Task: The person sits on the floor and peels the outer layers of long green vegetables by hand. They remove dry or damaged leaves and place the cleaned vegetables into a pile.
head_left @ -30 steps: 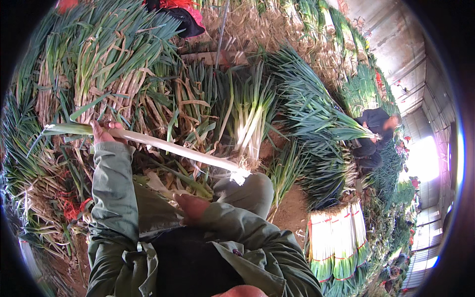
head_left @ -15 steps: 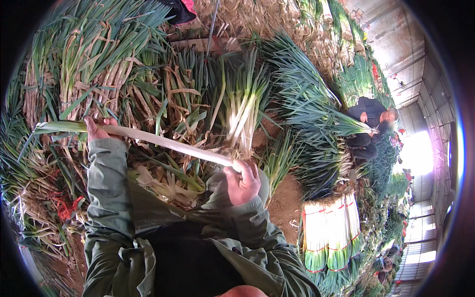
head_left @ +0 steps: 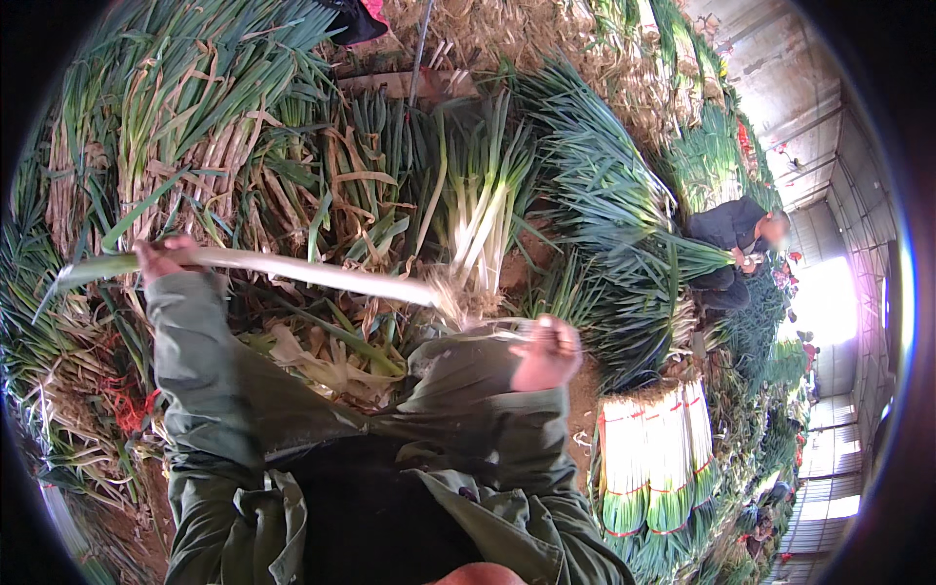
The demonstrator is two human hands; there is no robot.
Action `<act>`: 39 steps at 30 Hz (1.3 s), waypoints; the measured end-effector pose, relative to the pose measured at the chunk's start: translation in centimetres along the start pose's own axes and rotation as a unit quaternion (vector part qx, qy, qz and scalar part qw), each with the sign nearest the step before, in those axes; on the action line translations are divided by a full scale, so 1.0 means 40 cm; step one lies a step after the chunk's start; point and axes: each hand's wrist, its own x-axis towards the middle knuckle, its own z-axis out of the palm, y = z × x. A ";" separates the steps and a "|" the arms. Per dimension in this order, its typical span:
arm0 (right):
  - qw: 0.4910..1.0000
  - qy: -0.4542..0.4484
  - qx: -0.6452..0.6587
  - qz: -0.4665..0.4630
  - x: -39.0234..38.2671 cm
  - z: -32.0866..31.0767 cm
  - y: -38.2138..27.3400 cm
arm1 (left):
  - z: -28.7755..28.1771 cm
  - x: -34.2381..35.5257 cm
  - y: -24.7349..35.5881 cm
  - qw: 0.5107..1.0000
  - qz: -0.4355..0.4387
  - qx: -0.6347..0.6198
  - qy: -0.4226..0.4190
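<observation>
Loose heap of green-leaved, white-stalked scallions [head_left: 244,127] fills the ground ahead. Tied bundles of trimmed scallions with red bands [head_left: 655,456] stand at right. One long white-stalked scallion [head_left: 312,275] lies level across the lap. Left hand [head_left: 166,255] is closed around its leafy end. Right hand [head_left: 548,353] is fisted on a thin peeled strip [head_left: 487,322] by the root end.

The left hand [head_left: 168,255] is mostly hidden behind the long white green-topped leek stalk [head_left: 292,273] it grips. The right hand [head_left: 546,353] blurs, its fingers indistinct. The dark-clothed crouching person [head_left: 726,244] sits half-buried behind leek bundles.
</observation>
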 end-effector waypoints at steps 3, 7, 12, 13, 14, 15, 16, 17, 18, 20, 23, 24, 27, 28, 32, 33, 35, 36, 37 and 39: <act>0.997 -0.017 0.077 0.009 0.062 -0.085 -0.010 | -0.026 0.073 0.071 0.998 0.040 0.009 -0.041; 0.937 -0.347 -0.026 -0.010 -0.029 -0.087 0.024 | -0.033 0.081 0.086 0.995 0.065 0.061 0.035; 0.659 -0.642 -0.310 -0.240 -0.208 0.080 0.023 | -0.018 0.010 0.020 0.998 0.028 0.040 0.044; 0.613 -0.655 -0.354 -0.265 -0.223 0.097 0.001 | -0.020 -0.006 0.002 0.997 0.035 0.052 0.036; 0.548 -0.673 -0.401 -0.293 -0.234 0.115 -0.022 | -0.019 -0.018 -0.008 0.997 0.029 0.046 0.048; 0.561 -0.652 -0.379 -0.341 -0.240 0.119 -0.050 | -0.020 -0.031 -0.021 0.998 0.017 0.041 0.054; 0.603 -0.610 -0.329 -0.394 -0.246 0.123 -0.077 | -0.028 -0.051 -0.034 0.997 0.036 0.052 0.033; 0.656 -0.532 -0.261 -0.467 -0.248 0.127 -0.099 | -0.034 -0.071 -0.047 0.998 0.011 0.061 0.013; 0.687 -0.475 -0.223 -0.502 -0.236 0.130 -0.116 | -0.035 -0.090 -0.064 0.998 -0.006 0.067 0.013; 0.701 -0.400 -0.246 -0.537 -0.201 0.148 -0.123 | -0.028 -0.129 -0.097 0.997 -0.006 0.081 0.010; 0.676 -0.309 -0.335 -0.579 -0.128 0.191 -0.080 | 0.027 -0.188 -0.130 0.993 -0.082 0.070 0.040; 0.682 -0.331 -0.396 -0.519 -0.118 0.179 -0.067 | 0.066 -0.203 -0.143 0.994 -0.077 0.075 0.028; 0.720 -0.353 -0.455 -0.387 -0.071 0.168 -0.030 | 0.194 -0.266 -0.159 0.990 -0.053 0.115 -0.069; 0.752 -0.331 -0.384 -0.421 -0.054 0.159 -0.029 | 0.245 -0.280 -0.161 0.977 -0.079 0.125 -0.153; 0.835 -0.335 -0.295 -0.321 0.083 0.172 -0.061 | 0.348 -0.331 -0.189 0.902 -0.124 0.232 -0.343; 0.857 -0.325 -0.295 -0.270 0.138 0.181 -0.072 | 0.334 -0.334 -0.210 0.872 -0.090 0.302 -0.375; 0.891 -0.313 -0.262 -0.200 0.264 0.218 -0.076 | 0.249 -0.319 -0.256 0.817 -0.107 0.339 -0.454; 0.901 -0.298 -0.261 -0.177 0.336 0.244 -0.066 | 0.190 -0.301 -0.296 0.833 -0.176 0.341 -0.398; 0.910 -0.287 -0.245 -0.171 0.410 0.274 -0.045 | 0.125 -0.274 -0.339 0.847 -0.244 0.319 -0.348; 0.934 -0.265 -0.207 -0.123 0.569 0.341 0.027 | -0.022 -0.199 -0.390 0.545 -0.181 0.647 -0.501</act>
